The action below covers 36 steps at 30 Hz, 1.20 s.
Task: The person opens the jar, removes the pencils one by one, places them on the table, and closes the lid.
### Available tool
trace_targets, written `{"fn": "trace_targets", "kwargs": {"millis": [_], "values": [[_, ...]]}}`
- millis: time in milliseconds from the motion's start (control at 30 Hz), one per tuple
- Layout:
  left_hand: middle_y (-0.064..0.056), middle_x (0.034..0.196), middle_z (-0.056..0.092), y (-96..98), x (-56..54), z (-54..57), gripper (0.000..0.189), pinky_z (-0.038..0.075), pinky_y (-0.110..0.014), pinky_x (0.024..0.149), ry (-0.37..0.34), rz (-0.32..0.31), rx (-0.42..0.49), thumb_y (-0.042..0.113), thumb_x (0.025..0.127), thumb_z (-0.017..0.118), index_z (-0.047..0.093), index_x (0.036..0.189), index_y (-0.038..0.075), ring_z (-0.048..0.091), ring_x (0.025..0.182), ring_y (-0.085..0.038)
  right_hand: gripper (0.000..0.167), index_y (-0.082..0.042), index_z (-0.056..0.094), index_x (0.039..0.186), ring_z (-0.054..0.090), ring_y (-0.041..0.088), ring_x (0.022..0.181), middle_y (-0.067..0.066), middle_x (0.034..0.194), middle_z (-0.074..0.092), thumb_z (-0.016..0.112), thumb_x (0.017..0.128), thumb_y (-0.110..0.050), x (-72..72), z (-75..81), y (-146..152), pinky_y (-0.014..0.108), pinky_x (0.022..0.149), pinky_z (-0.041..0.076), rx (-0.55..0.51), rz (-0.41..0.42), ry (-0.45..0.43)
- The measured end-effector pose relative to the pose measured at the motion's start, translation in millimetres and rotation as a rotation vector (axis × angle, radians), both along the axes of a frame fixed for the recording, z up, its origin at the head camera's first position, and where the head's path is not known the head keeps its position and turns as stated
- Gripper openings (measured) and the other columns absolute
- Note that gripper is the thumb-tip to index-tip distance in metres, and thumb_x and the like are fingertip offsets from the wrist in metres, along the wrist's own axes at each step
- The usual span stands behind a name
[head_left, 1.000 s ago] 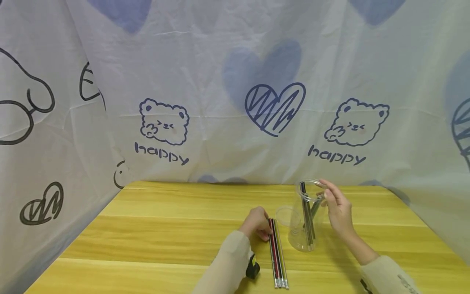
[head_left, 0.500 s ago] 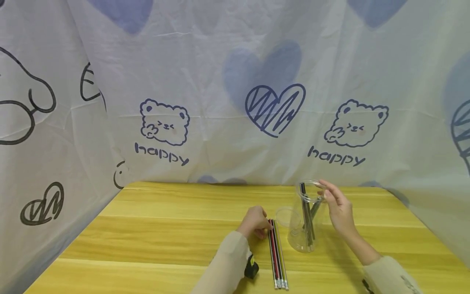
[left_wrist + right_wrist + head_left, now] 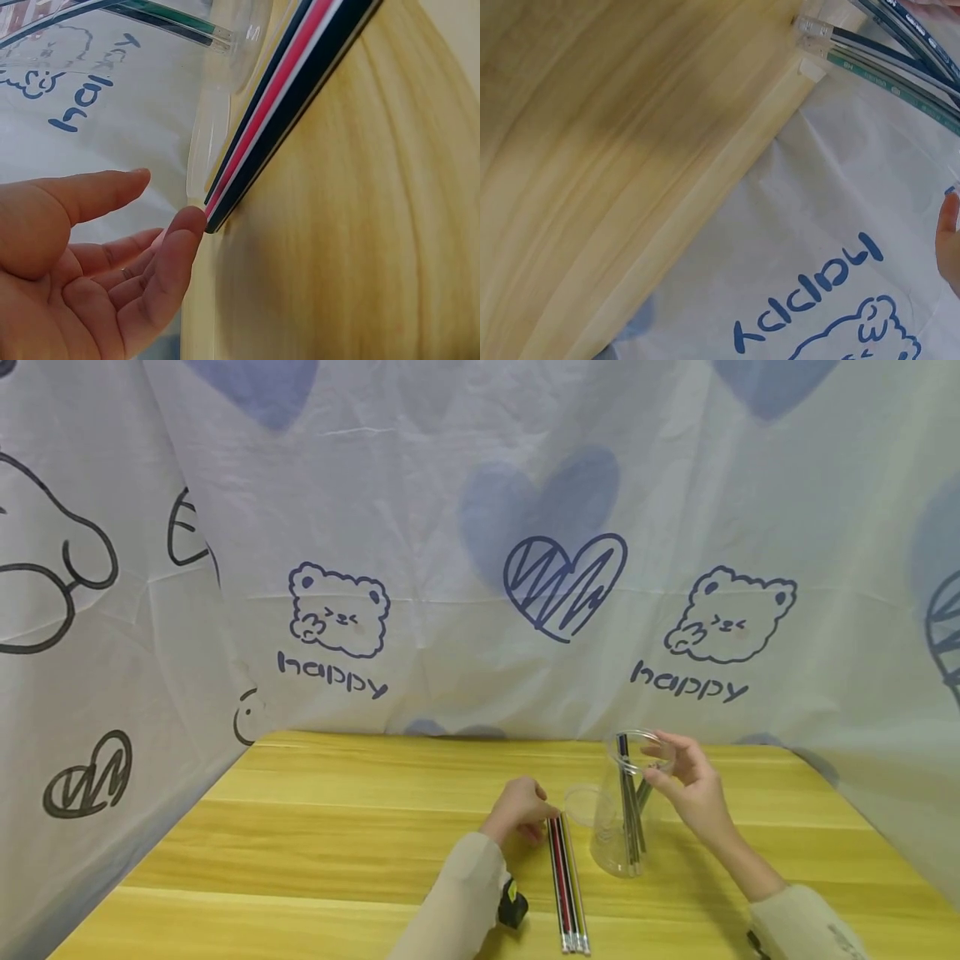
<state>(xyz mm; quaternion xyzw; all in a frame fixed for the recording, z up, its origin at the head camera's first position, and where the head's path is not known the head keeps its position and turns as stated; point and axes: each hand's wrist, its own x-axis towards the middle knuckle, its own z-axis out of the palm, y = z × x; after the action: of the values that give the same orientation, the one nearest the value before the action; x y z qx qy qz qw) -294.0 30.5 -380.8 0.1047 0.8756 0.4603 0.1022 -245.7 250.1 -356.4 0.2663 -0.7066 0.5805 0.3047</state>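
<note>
In the head view, a bundle of several striped pencils [image 3: 567, 893], red, black and yellowish, lies on the table with silvery ends toward me. At their far ends is my left hand [image 3: 522, 810]. The left wrist view shows one fingertip touching the pencils' [image 3: 281, 116] end, the thumb held apart and nothing pinched. To the right stands a tall clear plastic cup [image 3: 609, 862] with several dark pencils [image 3: 630, 814] leaning inside. My right hand [image 3: 697, 793] holds its rim between thumb and fingers. In the right wrist view, green and dark pencils [image 3: 896, 86] show, but most of that hand is out of frame.
A clear round lid [image 3: 579, 804] lies behind the pencil bundle, left of the cup. The wood-grain table [image 3: 337, 827] meets a printed white cloth [image 3: 442, 668] at the back. A black strapped device [image 3: 513, 906] sits on the left wrist.
The left fingers have shifted slightly from beside the bundle toward its far ends. My right thumb has slid a little lower and nearer along the cup's rim. The cup stays almost in place.
</note>
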Motion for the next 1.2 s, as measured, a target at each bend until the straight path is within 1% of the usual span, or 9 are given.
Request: {"fn": "trace_targets", "kwargs": {"millis": [133,333,467,633,800,900,1033,1133,1200], "values": [[-0.015,0.067,0.06,0.2,1.0,1.1,0.036,0.05,-0.032,0.042,0.002,-0.007,0.014,0.007,0.079,0.067,0.055,0.107,-0.011,0.061,0.051,-0.029,0.052,0.01,0.039,0.122,0.056,0.01,0.095,0.002,0.113,0.057,0.055,0.074,0.019,-1.0,1.0,4,0.017,0.074,0.047,-0.009,0.06,-0.033],[-0.017,0.07,0.061,1.3,1.9,7.5,0.035,0.051,-0.035,0.046,0.01,-0.024,0.036,0.011,0.082,0.064,0.055,0.109,-0.009,0.062,0.056,-0.031,0.056,0.009,0.037,0.126,0.057,0.01,0.096,-0.006,0.115,0.057,0.057,0.074,0.019,-1.8,0.8,8,0.018,0.074,0.048,0.007,0.072,-0.068],[-0.016,0.072,0.061,1.9,3.0,14.5,0.034,0.052,-0.036,0.048,0.039,-0.039,0.044,0.012,0.082,0.063,0.055,0.109,-0.006,0.062,0.058,-0.032,0.055,0.013,0.036,0.124,0.057,0.009,0.095,-0.009,0.112,0.058,0.057,0.074,0.019,-2.8,0.9,9,0.018,0.075,0.047,0.001,0.084,-0.081],[-0.007,0.074,0.061,5.2,4.6,24.3,0.032,0.051,-0.034,0.048,0.093,-0.064,0.035,0.017,0.084,0.063,0.057,0.11,-0.002,0.062,0.058,-0.027,0.055,0.014,0.037,0.124,0.057,0.009,0.094,-0.009,0.109,0.059,0.058,0.074,0.018,-3.4,0.1,9,0.018,0.078,0.046,-0.005,0.083,-0.095],[-0.005,0.081,0.061,9.9,7.3,36.7,0.033,0.051,-0.031,0.047,0.137,-0.09,0.056,0.02,0.085,0.062,0.057,0.112,0.001,0.062,0.057,-0.024,0.052,0.013,0.04,0.123,0.058,0.008,0.092,-0.006,0.106,0.061,0.059,0.075,0.016,-1.9,0.7,9,0.019,0.076,0.047,0.006,0.069,-0.109],[-0.004,0.081,0.061,12.6,9.7,44.4,0.032,0.049,-0.027,0.045,0.205,-0.12,0.081,0.02,0.085,0.062,0.058,0.112,0.003,0.061,0.056,-0.021,0.05,0.011,0.043,0.122,0.059,0.008,0.089,-0.002,0.104,0.062,0.059,0.075,0.015,-1.1,1.5,10,0.02,0.073,0.049,0.005,0.066,-0.121],[0.0,0.078,0.06,17.5,16.4,55.0,0.028,0.048,-0.025,0.046,0.299,-0.154,0.156,0.019,0.086,0.061,0.059,0.111,0.007,0.059,0.054,-0.014,0.048,0.01,0.045,0.121,0.06,0.01,0.088,0.005,0.105,0.063,0.06,0.075,0.015,-0.9,1.9,10,0.02,0.071,0.049,-0.004,0.07,-0.127],[0.0,0.079,0.062,21.4,21.8,62.6,0.023,0.048,-0.023,0.048,0.365,-0.159,0.217,0.018,0.086,0.06,0.061,0.107,0.007,0.058,0.056,-0.011,0.047,0.01,0.045,0.121,0.059,0.01,0.089,0.005,0.106,0.062,0.06,0.076,0.014,-0.9,1.8,10,0.02,0.07,0.049,-0.005,0.066,-0.129],[0.001,0.078,0.062,23.2,25.0,67.2,0.02,0.046,-0.02,0.05,0.42,-0.153,0.228,0.018,0.086,0.06,0.062,0.103,0.007,0.056,0.058,-0.009,0.047,0.009,0.046,0.12,0.059,0.01,0.09,0.005,0.107,0.062,0.06,0.076,0.013,-0.9,1.5,10,0.02,0.071,0.049,-0.01,0.065,-0.134]]}}
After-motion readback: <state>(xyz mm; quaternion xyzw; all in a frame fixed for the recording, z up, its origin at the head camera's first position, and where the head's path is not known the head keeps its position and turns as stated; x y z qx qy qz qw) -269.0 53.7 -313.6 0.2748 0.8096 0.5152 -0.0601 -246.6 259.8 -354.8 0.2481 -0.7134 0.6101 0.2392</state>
